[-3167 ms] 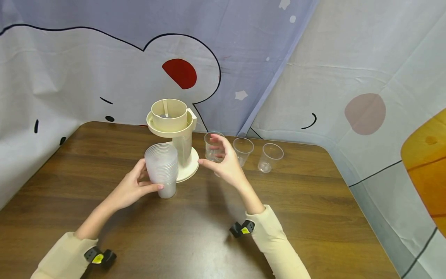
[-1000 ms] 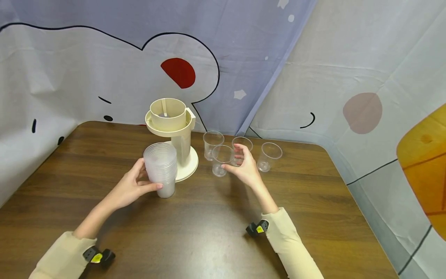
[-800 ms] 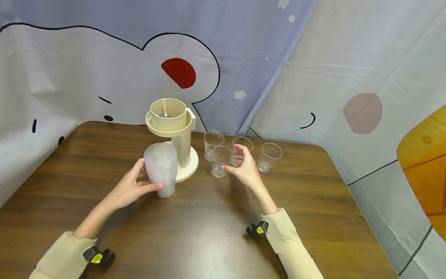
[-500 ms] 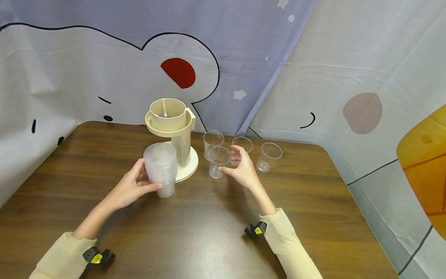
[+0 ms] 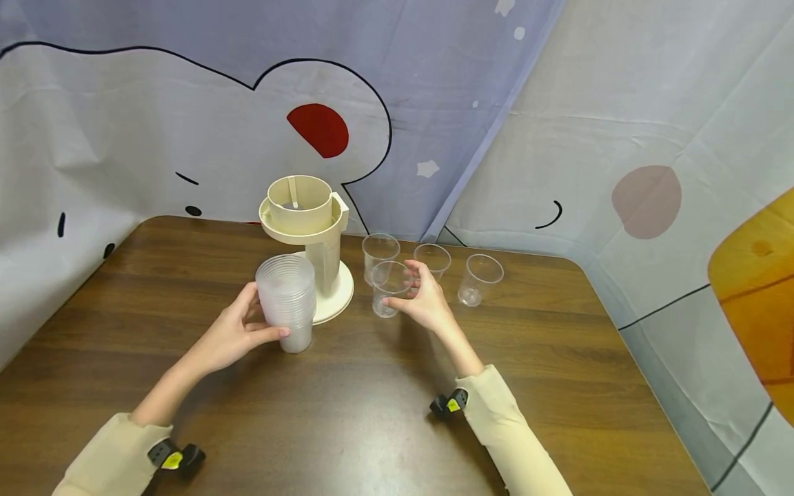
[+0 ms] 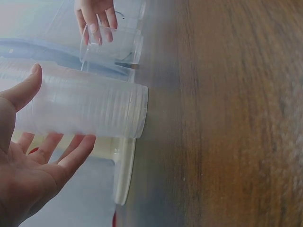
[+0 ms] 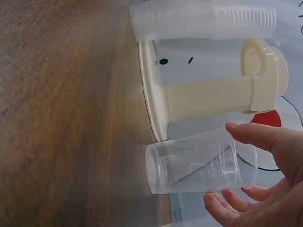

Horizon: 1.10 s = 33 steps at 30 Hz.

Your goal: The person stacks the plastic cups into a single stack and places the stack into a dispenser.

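Note:
In the head view my left hand grips an upright stack of frosted plastic cups, with the thumb on the near side. The left wrist view shows thumb and fingers on opposite sides of this stack. My right hand holds a clear plastic cup loosely, thumb across its front and fingers on the far side. In the right wrist view the fingertips lie along the upper part of the clear cup, whose bottom is at the table.
Behind the stack rises a cream plastic stand with a ring-shaped top and round base. Three more clear cups, including the rightmost cup, form a row along the back of the wooden table. A printed curtain hangs just behind.
Since 3.2 s ago my right hand has gone right, then partly back left. A clear cup now shows at it in front of the row, shifted slightly left lately. The left hand keeps its place.

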Motion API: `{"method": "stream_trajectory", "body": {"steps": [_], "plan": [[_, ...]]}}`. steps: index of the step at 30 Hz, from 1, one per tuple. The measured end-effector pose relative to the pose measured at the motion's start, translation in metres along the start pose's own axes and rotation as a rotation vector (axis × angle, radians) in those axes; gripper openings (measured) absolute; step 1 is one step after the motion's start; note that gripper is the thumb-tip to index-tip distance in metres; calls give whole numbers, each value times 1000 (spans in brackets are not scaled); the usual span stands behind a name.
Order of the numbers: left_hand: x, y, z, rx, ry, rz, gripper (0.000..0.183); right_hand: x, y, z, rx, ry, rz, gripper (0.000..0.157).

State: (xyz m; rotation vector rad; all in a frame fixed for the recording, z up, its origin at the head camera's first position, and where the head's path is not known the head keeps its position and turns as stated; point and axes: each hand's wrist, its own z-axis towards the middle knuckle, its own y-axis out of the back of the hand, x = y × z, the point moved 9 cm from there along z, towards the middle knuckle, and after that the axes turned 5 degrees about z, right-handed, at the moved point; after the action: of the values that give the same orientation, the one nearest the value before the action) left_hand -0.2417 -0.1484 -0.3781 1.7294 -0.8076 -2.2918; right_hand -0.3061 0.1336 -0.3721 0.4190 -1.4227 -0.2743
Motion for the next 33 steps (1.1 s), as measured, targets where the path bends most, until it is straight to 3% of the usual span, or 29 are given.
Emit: {"method": "stream_trajectory", "body": {"steps": [21, 33], "plan": [[1, -1, 0, 4, 6, 6, 77, -4, -3, 2, -1, -5, 46, 79], [0, -1, 0, -3, -2, 11, 75, 7, -2, -1, -11, 25, 58, 76]]}}
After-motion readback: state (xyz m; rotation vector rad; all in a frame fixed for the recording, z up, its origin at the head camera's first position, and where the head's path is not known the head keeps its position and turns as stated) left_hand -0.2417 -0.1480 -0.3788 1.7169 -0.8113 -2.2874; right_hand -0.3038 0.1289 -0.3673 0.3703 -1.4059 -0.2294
